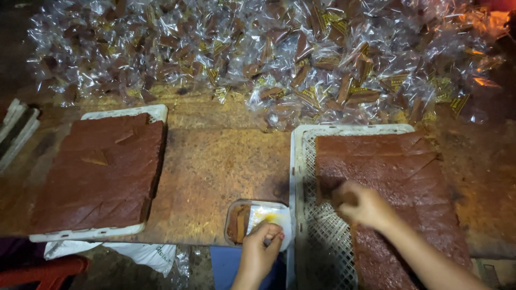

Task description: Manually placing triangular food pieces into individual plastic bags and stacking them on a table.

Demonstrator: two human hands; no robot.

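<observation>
My right hand (361, 205) reaches onto the white mesh tray (301, 161) at the right, its fingers closed on a brown piece at the cut edge of the dark red-brown slab (398, 166). My left hand (262, 244) is at the near edge, pinching the clear wrapper (269, 217) that lies beside a small clear tub (236, 223) with brown pieces in it. The slab is scored into diamond-shaped pieces, and its near left corner is gone, showing bare mesh.
A second scored brown slab (102, 172) rests on a white tray (153, 111) at the left. A big heap of cellophane-wrapped brown pieces (279, 53) fills the far side of the worn wooden table (220, 166). White trays (16, 131) lean at the far left.
</observation>
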